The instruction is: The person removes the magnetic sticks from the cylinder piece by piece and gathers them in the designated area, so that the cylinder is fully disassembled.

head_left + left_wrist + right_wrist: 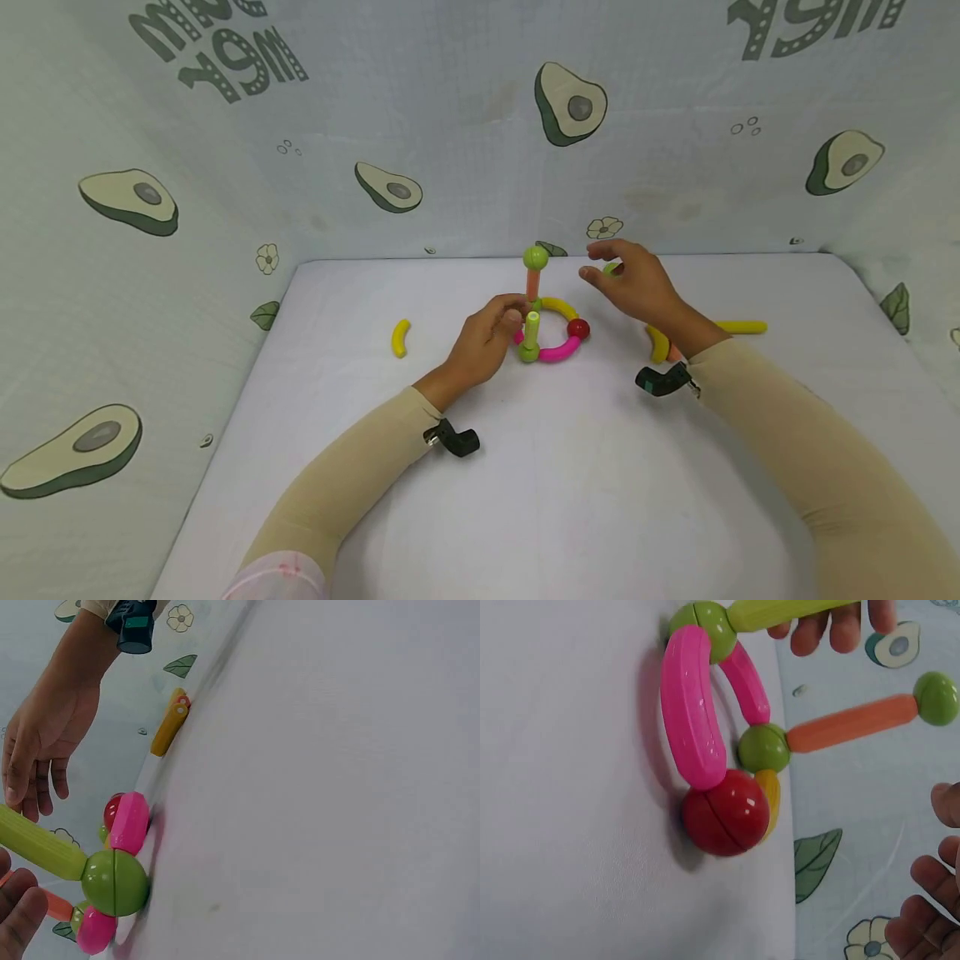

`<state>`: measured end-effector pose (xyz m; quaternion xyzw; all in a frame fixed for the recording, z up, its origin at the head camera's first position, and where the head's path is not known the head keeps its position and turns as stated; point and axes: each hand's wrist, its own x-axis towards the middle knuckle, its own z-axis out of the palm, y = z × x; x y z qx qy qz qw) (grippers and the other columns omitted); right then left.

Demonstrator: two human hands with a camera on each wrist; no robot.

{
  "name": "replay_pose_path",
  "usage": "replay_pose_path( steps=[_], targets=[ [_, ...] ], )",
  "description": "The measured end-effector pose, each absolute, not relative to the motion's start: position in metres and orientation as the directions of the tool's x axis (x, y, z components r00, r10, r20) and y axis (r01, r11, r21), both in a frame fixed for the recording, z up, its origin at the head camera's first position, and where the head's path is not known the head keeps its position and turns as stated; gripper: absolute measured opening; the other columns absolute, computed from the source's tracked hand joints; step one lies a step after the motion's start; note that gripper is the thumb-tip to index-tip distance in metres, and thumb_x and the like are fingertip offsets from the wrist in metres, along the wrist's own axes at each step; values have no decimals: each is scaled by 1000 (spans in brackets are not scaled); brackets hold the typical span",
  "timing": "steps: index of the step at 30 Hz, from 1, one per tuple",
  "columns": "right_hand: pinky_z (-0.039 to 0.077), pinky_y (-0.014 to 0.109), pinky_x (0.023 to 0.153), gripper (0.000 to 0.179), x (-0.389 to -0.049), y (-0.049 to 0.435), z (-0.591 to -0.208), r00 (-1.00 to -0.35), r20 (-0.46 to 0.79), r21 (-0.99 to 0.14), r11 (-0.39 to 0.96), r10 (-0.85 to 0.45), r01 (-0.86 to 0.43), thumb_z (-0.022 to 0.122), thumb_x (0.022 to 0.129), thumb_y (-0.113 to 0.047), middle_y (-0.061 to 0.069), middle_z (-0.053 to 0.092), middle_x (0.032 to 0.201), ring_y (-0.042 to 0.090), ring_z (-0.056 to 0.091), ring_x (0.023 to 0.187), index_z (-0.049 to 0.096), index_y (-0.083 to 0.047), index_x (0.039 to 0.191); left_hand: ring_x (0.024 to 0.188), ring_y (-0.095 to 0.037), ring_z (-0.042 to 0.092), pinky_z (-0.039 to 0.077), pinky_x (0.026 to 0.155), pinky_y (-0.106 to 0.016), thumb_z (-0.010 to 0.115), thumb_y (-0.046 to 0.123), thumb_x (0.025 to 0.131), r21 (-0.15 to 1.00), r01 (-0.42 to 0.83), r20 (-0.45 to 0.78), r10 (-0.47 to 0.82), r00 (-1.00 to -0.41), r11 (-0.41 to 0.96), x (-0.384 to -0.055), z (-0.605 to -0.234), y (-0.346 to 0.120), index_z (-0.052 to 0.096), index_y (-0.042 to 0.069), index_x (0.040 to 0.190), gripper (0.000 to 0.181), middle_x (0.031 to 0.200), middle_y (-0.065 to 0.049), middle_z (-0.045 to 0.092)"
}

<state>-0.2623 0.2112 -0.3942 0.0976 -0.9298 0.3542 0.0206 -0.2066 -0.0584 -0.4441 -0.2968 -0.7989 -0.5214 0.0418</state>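
Note:
A toy ring of magnetic rods and balls lies on the table, with pink rods (692,709), a yellow rod (558,307), a red ball (578,329) and green balls (765,748). From it rise a lime rod (532,330) and an orange rod (853,724) topped by a green ball (536,257). My left hand (483,337) is at the ring's left side, fingertips close by the lime rod. Right of the ring, my right hand (633,283) is raised with thumb and fingers spread apart. A green piece (612,269) shows between its thumb and forefinger in the head view.
A curved yellow rod (401,338) lies to the left of the ring. Under the right forearm are another curved yellow rod (658,343), part of an orange piece (674,354) and a straight yellow rod (741,327). A printed cloth (480,192) hangs behind the table.

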Motion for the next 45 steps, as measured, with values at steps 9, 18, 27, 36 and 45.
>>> replay_pose_path(
  steps=[9, 18, 27, 36, 45],
  targets=[
    [49, 51, 99, 53, -261, 186, -388, -957, 164, -684, 671, -240, -286, 71, 99, -30, 15, 61, 134, 36, 55, 121, 55, -6, 143, 119, -18, 61, 50, 97, -27, 52, 26, 109, 808, 449, 359, 285, -889, 381, -230, -433, -57, 52, 1, 140, 39, 131, -9, 65],
    [50, 46, 98, 55, -264, 167, -384, -928, 211, -704, 610, -308, -363, 74, 97, -28, 12, 62, 132, 29, 56, 121, 53, -5, 142, 122, -14, 58, 48, 99, -23, 63, 24, 104, 824, 368, 280, 256, -925, 431, -252, -437, -50, 53, 5, 142, 44, 135, -5, 62],
    [52, 42, 96, 54, -267, 157, -384, -928, 193, -734, 580, -319, -352, 75, 96, -25, 8, 64, 128, 25, 60, 115, 54, -7, 142, 125, -14, 57, 48, 99, -21, 61, 24, 105, 845, 329, 209, 306, -929, 421, -266, -437, -42, 51, 7, 146, 45, 140, -5, 60],
    [53, 41, 95, 51, -265, 152, -383, -923, 202, -750, 554, -327, -361, 74, 97, -21, 9, 65, 121, 24, 62, 111, 55, -5, 140, 116, -15, 65, 50, 97, -22, 62, 25, 105, 851, 316, 176, 338, -924, 421, -268, -435, -36, 54, 7, 144, 44, 128, -7, 68],
    [52, 42, 98, 49, -262, 149, -384, -933, 193, -767, 547, -303, -336, 73, 98, -22, 11, 65, 122, 27, 63, 112, 56, -4, 140, 105, -17, 70, 54, 87, -19, 61, 17, 105, 851, 326, 189, 337, -922, 412, -266, -433, -31, 62, 4, 130, 28, 119, -9, 71]
  ],
)
